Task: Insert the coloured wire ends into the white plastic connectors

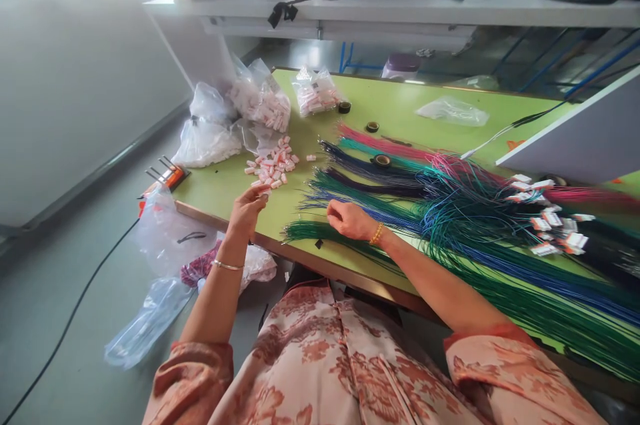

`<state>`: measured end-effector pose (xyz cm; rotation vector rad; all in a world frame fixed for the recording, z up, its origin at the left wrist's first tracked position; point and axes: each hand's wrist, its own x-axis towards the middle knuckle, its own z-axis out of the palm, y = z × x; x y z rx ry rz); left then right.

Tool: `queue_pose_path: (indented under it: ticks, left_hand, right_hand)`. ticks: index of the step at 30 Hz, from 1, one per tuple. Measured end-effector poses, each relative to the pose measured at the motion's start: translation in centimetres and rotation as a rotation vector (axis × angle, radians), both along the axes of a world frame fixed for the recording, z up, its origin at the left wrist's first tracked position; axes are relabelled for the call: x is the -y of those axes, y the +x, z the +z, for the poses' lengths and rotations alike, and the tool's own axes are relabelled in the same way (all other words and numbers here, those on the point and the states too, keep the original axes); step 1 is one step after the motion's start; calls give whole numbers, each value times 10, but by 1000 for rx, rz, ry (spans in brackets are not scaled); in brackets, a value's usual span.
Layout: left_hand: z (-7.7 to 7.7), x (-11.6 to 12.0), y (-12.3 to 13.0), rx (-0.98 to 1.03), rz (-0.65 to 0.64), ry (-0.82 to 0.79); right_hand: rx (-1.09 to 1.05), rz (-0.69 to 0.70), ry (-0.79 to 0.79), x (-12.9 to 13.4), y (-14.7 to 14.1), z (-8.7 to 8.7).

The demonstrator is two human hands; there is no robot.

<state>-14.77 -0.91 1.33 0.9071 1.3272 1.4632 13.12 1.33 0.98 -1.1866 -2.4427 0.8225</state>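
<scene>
My left hand (246, 213) is closed in a pinch at the front edge of the green table, with a small white plastic connector housing (265, 193) at its fingertips. Just beyond it lies a loose pile of pink and white connector housings (273, 166). My right hand (350, 220) is curled, its fingertips pressed together over the ends of the blue wires (320, 198). Whether a wire is between those fingers is hidden. Bundles of green wires (305, 230), black wires (350, 160) and pink wires (380, 142) fan out around it, tips pointing left.
Bags of connector housings (265, 102) stand at the back left. Rolls of tape (382, 160) lie among the wires. White connectors (550, 218) cluster at the wires' right part. A grey panel (575, 138) rises at right; a white shelf (400, 8) spans the back.
</scene>
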Motion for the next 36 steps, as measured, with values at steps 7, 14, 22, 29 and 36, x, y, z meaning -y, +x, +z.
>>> queue_pose_path:
  ticks: [7, 14, 22, 29, 36]
  left_hand:
    - [8, 16, 20, 389, -116, -5]
    - [12, 31, 46, 514, -219, -73]
    - [18, 36, 77, 592, -343, -93]
    - [17, 36, 88, 582, -381, -87]
    - [20, 35, 96, 534, -400, -82]
  right_hand:
    - [-317, 40, -206, -3, -47, 13]
    - [-551, -1, -253, 5, -55, 29]
    - [-535, -112, -67, 23, -30, 35]
    - [-497, -115, -53, 28, -17, 39]
    - [-497, -113, -58, 29, -11, 36]
